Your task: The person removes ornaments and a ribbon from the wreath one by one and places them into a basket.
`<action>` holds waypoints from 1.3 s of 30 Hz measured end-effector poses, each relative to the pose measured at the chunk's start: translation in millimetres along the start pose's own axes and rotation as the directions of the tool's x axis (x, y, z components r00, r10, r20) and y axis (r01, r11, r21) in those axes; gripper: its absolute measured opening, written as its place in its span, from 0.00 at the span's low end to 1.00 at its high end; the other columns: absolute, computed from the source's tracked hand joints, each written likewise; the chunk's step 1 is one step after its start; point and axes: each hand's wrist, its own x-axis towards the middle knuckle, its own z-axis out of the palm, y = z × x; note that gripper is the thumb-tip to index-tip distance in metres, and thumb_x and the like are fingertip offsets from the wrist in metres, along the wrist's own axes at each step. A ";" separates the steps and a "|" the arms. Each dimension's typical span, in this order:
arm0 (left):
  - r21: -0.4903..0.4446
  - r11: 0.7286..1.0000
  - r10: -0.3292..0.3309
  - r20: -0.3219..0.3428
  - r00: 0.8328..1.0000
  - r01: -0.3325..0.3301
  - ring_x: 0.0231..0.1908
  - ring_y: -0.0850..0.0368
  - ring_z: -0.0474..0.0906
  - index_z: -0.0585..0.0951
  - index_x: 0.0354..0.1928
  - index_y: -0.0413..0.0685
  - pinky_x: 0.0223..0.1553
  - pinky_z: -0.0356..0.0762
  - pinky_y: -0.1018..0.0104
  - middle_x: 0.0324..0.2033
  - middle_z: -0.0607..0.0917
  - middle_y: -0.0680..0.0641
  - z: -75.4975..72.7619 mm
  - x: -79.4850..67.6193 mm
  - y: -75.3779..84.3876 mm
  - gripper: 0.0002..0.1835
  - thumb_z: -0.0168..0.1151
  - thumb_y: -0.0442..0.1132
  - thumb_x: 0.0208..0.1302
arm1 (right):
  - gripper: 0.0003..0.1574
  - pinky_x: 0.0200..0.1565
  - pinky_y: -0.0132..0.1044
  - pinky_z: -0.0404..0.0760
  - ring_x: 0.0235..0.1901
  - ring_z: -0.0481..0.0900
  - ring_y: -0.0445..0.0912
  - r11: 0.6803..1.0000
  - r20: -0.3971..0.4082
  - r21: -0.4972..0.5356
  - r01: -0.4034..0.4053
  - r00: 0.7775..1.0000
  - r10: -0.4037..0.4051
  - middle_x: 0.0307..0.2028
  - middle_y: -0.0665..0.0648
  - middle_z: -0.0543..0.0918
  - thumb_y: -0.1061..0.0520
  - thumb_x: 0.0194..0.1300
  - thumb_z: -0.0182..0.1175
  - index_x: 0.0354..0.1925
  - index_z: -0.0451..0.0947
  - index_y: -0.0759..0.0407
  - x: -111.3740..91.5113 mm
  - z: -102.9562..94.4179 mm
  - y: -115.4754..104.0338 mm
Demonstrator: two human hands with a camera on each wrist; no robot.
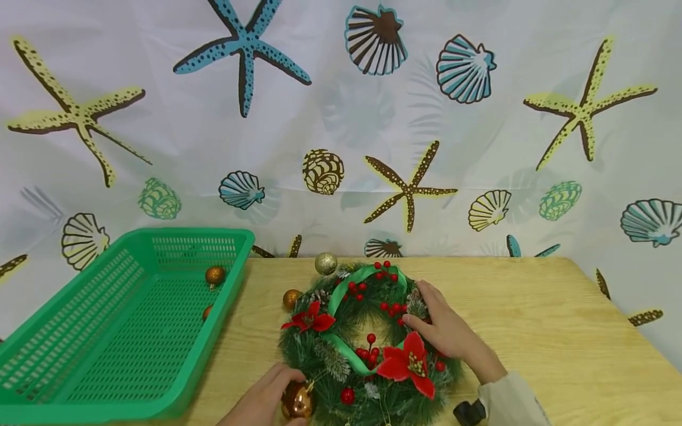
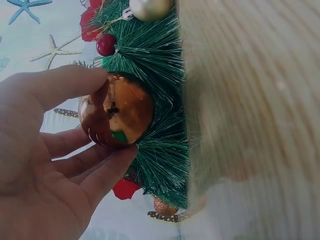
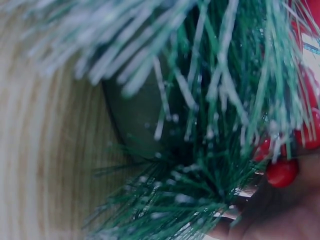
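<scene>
A green wreath (image 1: 333,352) with red berries, pine cones, a green ribbon (image 1: 343,355) and red poinsettia flowers (image 1: 407,362) lies on the table. At its front left edge my left hand (image 1: 264,395) holds a shiny copper bauble (image 2: 122,111) between thumb and fingers, against the needles. My right hand (image 1: 444,325) rests on the wreath's right side, fingers spread over the needles and berries. A gold glitter bauble (image 1: 326,263) and an orange bauble (image 1: 291,300) sit at the wreath's far left rim. In the right wrist view, needles hide most of that hand.
A green plastic basket (image 1: 199,355) stands to the left, with an orange bauble (image 1: 215,275) and part of another (image 1: 207,312) inside. The wooden table (image 1: 549,331) extends to the right. A patterned cloth (image 1: 298,118) hangs behind it.
</scene>
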 end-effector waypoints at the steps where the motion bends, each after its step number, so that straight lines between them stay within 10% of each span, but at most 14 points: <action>1: -0.002 1.000 0.000 0.002 1.000 0.000 0.37 0.62 0.74 0.73 0.52 0.39 0.33 0.74 0.67 0.47 0.75 0.45 -0.2 -0.1 0.0 0.25 0.65 0.49 0.60 | 0.50 0.63 0.64 0.60 0.69 0.54 0.67 1.000 0.001 0.000 0.000 1.000 0.000 0.73 0.70 0.43 0.40 0.71 0.49 0.74 0.39 0.65 -0.2 0.5 0.1; 39: 0.180 0.970 0.195 -0.176 0.965 -0.163 0.36 0.67 0.72 0.75 0.50 0.44 0.31 0.74 0.71 0.43 0.76 0.50 -27.0 3.2 35.0 0.20 0.68 0.39 0.57 | 0.50 0.64 0.64 0.59 0.69 0.54 0.67 1.000 -0.006 0.019 0.002 1.000 -0.002 0.73 0.69 0.44 0.40 0.71 0.49 0.75 0.39 0.63 1.3 3.3 3.1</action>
